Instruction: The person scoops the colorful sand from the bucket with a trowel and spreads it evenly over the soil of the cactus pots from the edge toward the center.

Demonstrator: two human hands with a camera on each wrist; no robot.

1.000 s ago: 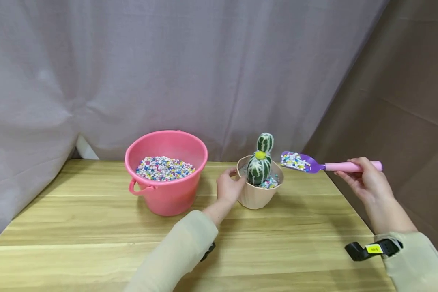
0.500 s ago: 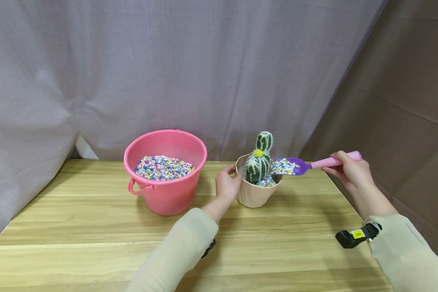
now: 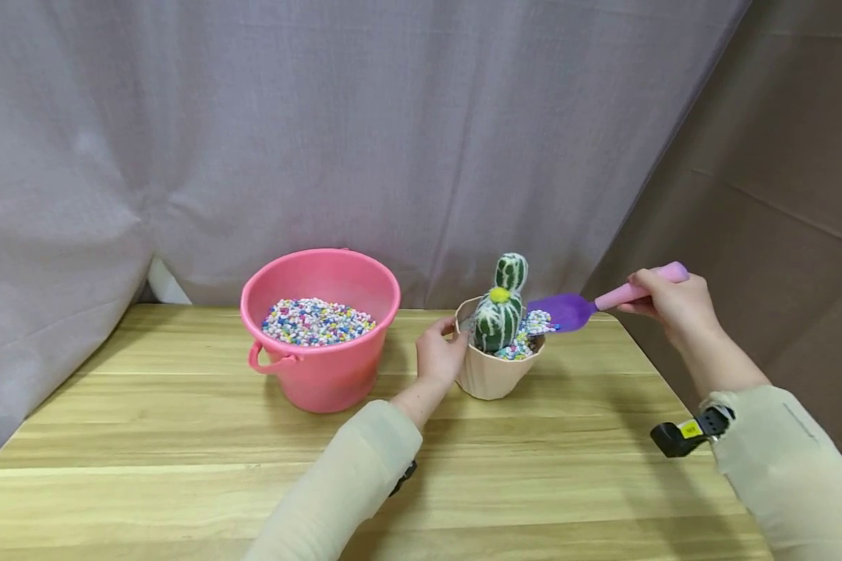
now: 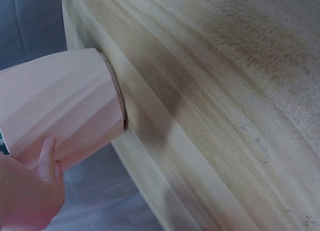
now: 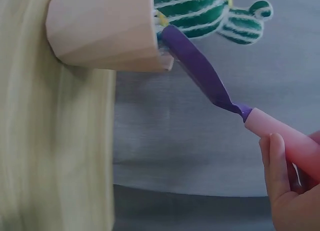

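A beige pot (image 3: pixel 494 372) stands on the wooden table (image 3: pixel 182 452) with a green striped toy cactus (image 3: pixel 500 312) and coloured pebbles in it. My left hand (image 3: pixel 438 358) holds the pot's left rim; its fingers (image 4: pixel 47 163) curl against the pot wall (image 4: pixel 65 106). My right hand (image 3: pixel 666 300) grips the pink handle of a purple scoop (image 3: pixel 568 310), which is tipped down over the pot's right rim, with pebbles (image 3: pixel 536 321) spilling into it. In the right wrist view the scoop blade (image 5: pixel 197 68) meets the pot (image 5: pixel 105 31) beside the cactus (image 5: pixel 200 11).
A pink bucket (image 3: pixel 319 382) with a side handle stands left of the pot, holding coloured pebbles (image 3: pixel 316 321). A grey curtain (image 3: pixel 323 132) hangs behind the table and a brown wall (image 3: pixel 765 195) is on the right. The table's right edge lies close beside the pot.
My right hand carried the loaded scoop left to the pot, then raised the handle so the blade tipped and pebbles poured in. The left hand stayed on the pot.
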